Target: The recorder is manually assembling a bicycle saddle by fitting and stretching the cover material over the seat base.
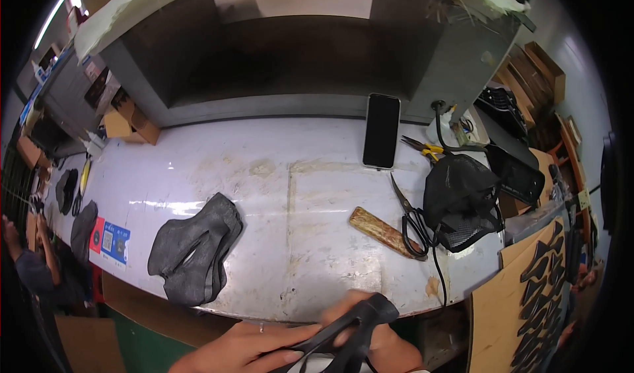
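At the table's near edge, a black piece (pixel 370 313) shaped like a bicycle saddle, with a long opening, is held between my two hands. My left hand (pixel 247 348), with a ring on one finger, pinches its left side. My right hand (pixel 393 350) grips it from behind at the wider end; its fingers are partly hidden and blurred. A similar dark grey saddle-shaped piece (pixel 221 241) with a slot lies on the white table (pixel 264 175), left of centre, apart from both hands.
Scissors (pixel 409 224) lie over a worn wooden strip (pixel 376 228), beside a black mesh bag (pixel 462 201). Yellow-handled pliers (pixel 426 147) and a phone (pixel 382 132) are farther back. A grey metal box (pixel 456 63) spans the rear. Cardboard with black pieces (pixel 538 287) stands right.
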{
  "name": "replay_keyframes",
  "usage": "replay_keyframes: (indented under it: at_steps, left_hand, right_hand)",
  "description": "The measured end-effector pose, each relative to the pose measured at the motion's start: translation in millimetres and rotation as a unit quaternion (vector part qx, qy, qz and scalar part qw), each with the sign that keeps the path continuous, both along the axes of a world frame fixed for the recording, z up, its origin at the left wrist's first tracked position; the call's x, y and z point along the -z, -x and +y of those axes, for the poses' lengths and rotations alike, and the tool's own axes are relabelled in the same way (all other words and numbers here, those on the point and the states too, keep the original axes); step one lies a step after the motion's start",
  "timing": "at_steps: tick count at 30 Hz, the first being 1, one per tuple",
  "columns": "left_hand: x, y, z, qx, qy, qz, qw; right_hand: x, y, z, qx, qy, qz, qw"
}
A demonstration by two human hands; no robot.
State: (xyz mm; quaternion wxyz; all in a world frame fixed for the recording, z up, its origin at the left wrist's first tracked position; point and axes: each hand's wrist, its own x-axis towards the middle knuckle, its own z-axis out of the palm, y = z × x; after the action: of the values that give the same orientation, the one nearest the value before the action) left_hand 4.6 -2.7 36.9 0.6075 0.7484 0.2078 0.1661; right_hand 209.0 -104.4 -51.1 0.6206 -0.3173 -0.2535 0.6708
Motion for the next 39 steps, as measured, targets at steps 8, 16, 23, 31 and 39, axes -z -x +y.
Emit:
replay_keyframes:
  at_steps: [8, 16, 23, 31, 39]
  left_hand:
    - [5.5, 2.6, -7.3, -0.036, 0.038, 0.047, 0.998]
    - [6.3, -1.9, -8.6, -0.041, 0.017, 0.006, 0.999]
    - [1.3, -4.4, -7.5, -0.002, 0.006, 0.045, 0.999]
    - [16.3, 1.1, -4.6, 0.007, 0.017, 0.024, 1.000]
    - [32.1, 11.7, -17.7, -0.103, 0.065, 0.005, 0.993]
  right_hand:
    - [7.1, 9.8, 10.4, -0.204, 0.017, 0.106, 0.973]
    - [-17.4, 14.6, 18.8, -0.157, 0.100, 0.022, 0.982]
    - [17.2, 16.8, -3.6, -0.073, 0.054, 0.077, 0.993]
    - [-1.3, 1.8, 9.5, -0.097, 0.001, 0.015, 0.995]
    - [12.7, 14.5, 13.6, -0.217, 0.128, 0.093, 0.963]
